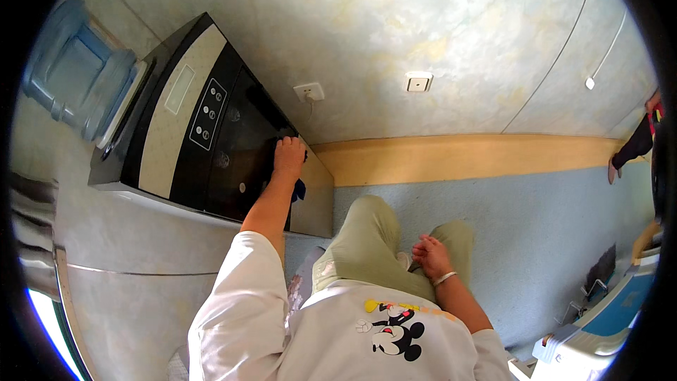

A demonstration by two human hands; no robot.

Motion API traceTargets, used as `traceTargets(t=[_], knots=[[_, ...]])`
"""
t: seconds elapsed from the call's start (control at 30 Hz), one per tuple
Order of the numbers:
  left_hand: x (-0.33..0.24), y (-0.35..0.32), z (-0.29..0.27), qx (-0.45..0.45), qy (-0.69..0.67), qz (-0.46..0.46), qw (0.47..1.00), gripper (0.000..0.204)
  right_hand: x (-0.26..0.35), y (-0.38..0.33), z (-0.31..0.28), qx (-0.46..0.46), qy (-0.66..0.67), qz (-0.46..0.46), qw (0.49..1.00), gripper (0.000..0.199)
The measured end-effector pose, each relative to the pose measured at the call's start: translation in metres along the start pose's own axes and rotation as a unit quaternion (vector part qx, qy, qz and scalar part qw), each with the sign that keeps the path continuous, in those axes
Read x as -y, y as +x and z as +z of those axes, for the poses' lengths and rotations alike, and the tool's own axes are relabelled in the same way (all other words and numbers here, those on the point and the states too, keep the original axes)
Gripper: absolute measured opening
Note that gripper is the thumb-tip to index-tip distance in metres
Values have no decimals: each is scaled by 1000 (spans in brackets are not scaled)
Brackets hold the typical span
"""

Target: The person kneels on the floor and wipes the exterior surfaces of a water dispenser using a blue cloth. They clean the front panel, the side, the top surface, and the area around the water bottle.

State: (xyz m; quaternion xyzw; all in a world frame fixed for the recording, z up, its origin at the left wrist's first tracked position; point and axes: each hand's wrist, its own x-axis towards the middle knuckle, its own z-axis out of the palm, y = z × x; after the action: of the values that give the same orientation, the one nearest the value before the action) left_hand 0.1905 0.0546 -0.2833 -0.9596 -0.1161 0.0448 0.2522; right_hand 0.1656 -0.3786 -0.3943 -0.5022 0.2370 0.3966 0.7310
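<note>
My left hand is at the lower front edge of a black and cream water dispenser, its fingers closed round a dark blue cloth. Part of the cloth hangs out beside the wrist; the rest is hidden under the hand. The dispenser's glossy dark front panel lies right by the fingers. My right hand rests over my right thigh, a light bracelet at its wrist. Its fingers are loosely bent, and nothing shows in them.
A blue water bottle sits on top of the dispenser. A plugged-in socket and a switch plate are on the wall above a wooden skirting board. At far right are another person's leg and blue-and-white furniture.
</note>
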Motion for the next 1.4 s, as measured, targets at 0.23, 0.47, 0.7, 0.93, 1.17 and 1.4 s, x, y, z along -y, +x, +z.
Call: traceTargets(t=[0.23, 0.47, 0.7, 0.93, 1.17, 1.4], knots=[[36, 6, -65, -150, 44, -34, 987, 16, -2, 1, -2, 5, -2, -7, 1000, 23], [104, 35, -151, -351, 145, -34, 924, 6, -5, 5, -9, 32, 34, -24, 999, 17], [118, 51, -169, -264, 116, -40, 957, 11, -6, 7, -11, 22, 42, -18, 999, 25], [78, 70, -132, -89, 20, 23, 996, 14, -7, 7, -8, 13, 26, -12, 1000, 18], [27, 80, -44, 31, 74, 37, 996, 13, -1, -2, 2, 13, 24, -5, 1000, 20], [-4, 87, 0, 95, 106, 32, 989, 19, 1, -8, 11, -4, -3, 5, 1000, 26]])
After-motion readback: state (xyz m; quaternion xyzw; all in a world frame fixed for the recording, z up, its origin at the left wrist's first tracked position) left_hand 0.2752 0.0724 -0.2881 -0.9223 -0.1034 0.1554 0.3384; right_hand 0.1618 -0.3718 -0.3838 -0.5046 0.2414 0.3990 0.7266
